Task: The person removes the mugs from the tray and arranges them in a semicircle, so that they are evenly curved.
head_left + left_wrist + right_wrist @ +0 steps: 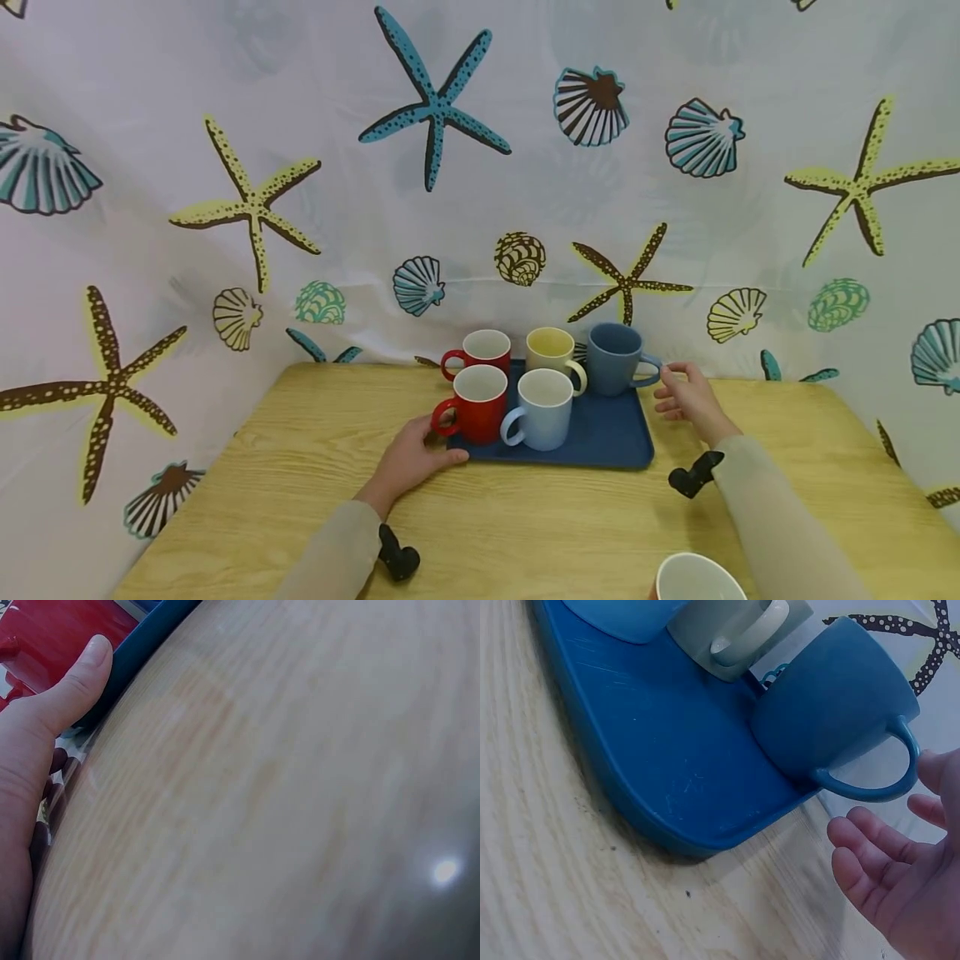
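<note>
A dark blue tray [600, 442] bears several mugs. My left hand [411, 462] grips its front left corner, with the thumb along the rim; the other fingers are mostly hidden. Just above this hand stands the front red mug [482, 412], its handle to the left. Beside it is a light blue mug [543, 417]. Behind them are another red mug [487, 350], a cream mug with yellow inside [551, 350] and a dark blue mug [611, 367]. My right hand [693, 404] is by the dark blue mug's handle, fingers loosely bent, thumb tip at the handle.
Another mug, white inside [697, 579], stands at the near right, cut off by the frame. The wooden table [525, 533] runs back to a hanging cloth [337, 67] printed with starfish and shells, close behind the tray.
</note>
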A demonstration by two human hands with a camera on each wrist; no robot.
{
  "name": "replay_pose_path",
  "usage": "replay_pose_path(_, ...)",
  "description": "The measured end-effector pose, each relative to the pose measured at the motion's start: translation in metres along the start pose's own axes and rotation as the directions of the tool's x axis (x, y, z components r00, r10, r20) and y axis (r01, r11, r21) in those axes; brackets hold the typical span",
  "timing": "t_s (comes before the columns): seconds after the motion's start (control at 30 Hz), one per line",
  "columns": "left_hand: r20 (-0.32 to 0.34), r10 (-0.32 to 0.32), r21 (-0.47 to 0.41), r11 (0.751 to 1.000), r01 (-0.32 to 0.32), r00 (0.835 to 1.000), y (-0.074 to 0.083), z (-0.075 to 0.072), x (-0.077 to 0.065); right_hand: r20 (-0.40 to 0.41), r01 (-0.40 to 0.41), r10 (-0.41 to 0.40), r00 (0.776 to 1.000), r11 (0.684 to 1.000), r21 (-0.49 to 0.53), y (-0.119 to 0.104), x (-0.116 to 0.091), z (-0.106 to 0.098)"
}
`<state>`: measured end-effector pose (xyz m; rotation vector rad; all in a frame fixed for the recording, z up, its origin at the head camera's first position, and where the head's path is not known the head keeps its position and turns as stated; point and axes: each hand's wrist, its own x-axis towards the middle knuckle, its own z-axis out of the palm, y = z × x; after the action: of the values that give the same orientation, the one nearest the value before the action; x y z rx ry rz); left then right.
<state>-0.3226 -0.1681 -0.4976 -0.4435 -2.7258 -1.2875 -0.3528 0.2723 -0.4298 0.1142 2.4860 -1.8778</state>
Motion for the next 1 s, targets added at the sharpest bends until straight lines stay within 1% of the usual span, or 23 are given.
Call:
replay_pose_path(0.07, 0.008, -0.011, 0.008, 1.000, 0.010, 1.000, 0.000, 0.000, 0.000, 0.006, 0.001, -0.001, 1.000, 1.000, -0.014, 0.001, 0.001, 0.000)
replay_pose_path(0.17, 0.013, -0.006, 0.012, 1.000, 0.006, 1.000, 0.000, 0.001, 0.000, 0.020, 0.016, -0.015, 1.000, 1.000, -0.026, 0.000, 0.002, 0.000)
replay_pose_path(0.3, -0.003, 0.008, 0.016, 1.000, -0.008, 1.000, 0.001, 0.000, 0.000, 0.052, 0.031, -0.029, 0.998, 0.999, -0.039, -0.003, 0.006, 0.002)
replay_pose_path(0.4, -0.012, 0.003, 0.019, 1.000, -0.002, 1.000, 0.002, 0.000, 0.000, 0.070, 0.029, -0.026, 0.997, 0.998, -0.052, -0.004, 0.009, 0.004)
replay_pose_path(0.63, -0.004, -0.007, 0.028, 1.000, 0.007, 1.000, 0.001, 0.000, -0.002, 0.096, 0.008, 0.000, 0.995, 0.997, -0.081, -0.007, 0.013, 0.006)
replay_pose_path(0.8, -0.004, -0.023, 0.037, 0.999, 0.023, 1.000, -0.001, 0.000, -0.001, 0.114, -0.008, 0.015, 0.993, 0.998, -0.063, -0.007, 0.013, 0.008)
replay_pose_path(1.0, -0.012, -0.014, 0.033, 0.999, 0.014, 1.000, -0.002, 0.000, -0.001, 0.105, -0.030, 0.035, 0.994, 0.998, -0.051, -0.008, 0.011, 0.012)
